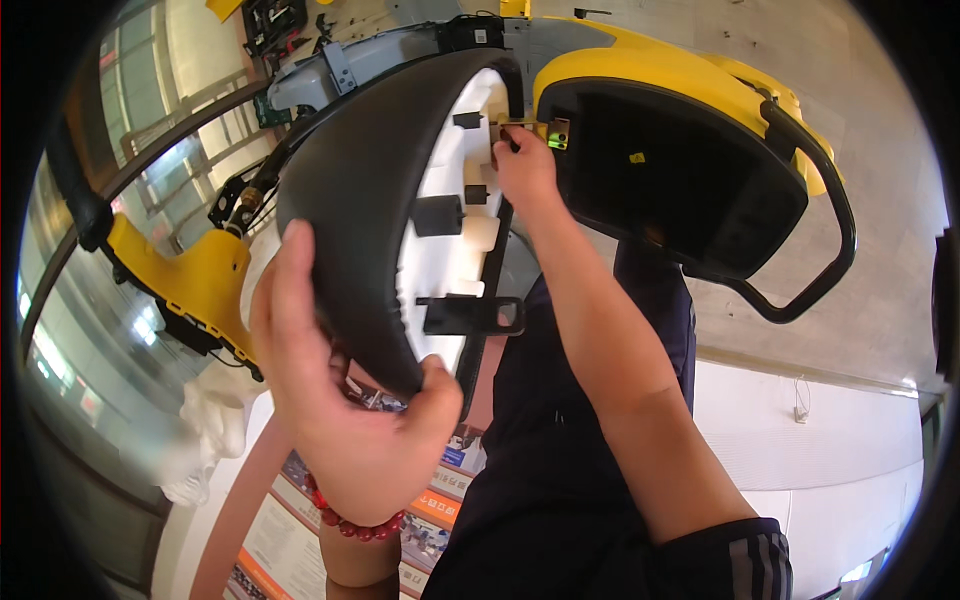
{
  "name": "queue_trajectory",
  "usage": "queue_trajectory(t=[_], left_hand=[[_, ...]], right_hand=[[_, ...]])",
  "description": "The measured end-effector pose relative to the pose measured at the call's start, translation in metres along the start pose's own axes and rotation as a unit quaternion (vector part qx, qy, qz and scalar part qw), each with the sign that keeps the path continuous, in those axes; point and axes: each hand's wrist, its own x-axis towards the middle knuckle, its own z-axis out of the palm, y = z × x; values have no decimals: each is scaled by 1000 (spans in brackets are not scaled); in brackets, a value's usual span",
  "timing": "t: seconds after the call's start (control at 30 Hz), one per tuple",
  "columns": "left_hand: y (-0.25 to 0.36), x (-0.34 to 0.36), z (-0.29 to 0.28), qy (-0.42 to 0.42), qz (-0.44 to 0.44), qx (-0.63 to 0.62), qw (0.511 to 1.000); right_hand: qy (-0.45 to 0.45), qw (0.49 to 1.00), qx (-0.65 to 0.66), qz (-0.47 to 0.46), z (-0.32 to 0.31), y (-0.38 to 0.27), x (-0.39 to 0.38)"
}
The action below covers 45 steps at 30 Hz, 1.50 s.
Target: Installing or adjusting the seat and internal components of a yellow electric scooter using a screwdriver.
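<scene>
Left hand [355, 440]: clasping black cushion [350, 190] | right hand [527, 172]: by metal bracket [559, 133], grip unclear

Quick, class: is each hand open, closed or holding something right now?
Left hand: holding the black padded piece near its lower end.
Right hand: curled beside a small brass-coloured part; grip cannot be told.

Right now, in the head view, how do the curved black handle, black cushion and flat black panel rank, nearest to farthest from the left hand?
1. Black cushion: in the left hand's grip.
2. Flat black panel: off to the right.
3. Curved black handle: farthest, at the panel's right side.
</scene>
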Motion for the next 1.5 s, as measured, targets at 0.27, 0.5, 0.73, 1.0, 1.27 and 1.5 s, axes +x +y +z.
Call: queue_trajectory(t=[0.27,0.5,0.73,1.0,1.27,1.5], left_hand=[[10,3,7,46,-56,-85,994],[-12,8,-7,16,-44,-45,998],[-14,7,-10,0,-17,-20,1000],[-17,-2,-14,14,-11,49,999],[-15,-10,-36,-52,-74,122,988],[23,134,-43,-246,-114,108,956]], right_hand=[[88,991,-32,-91,6,-10,-27],[153,969,-47,-188,-1,1,-73],[159,986,-35,-23,3,22,-90],[-131,712,619,303,-14,44,-65],[-174,768,533,309,-26,40,-51],[-187,782,525,281,-10,45,-54]])
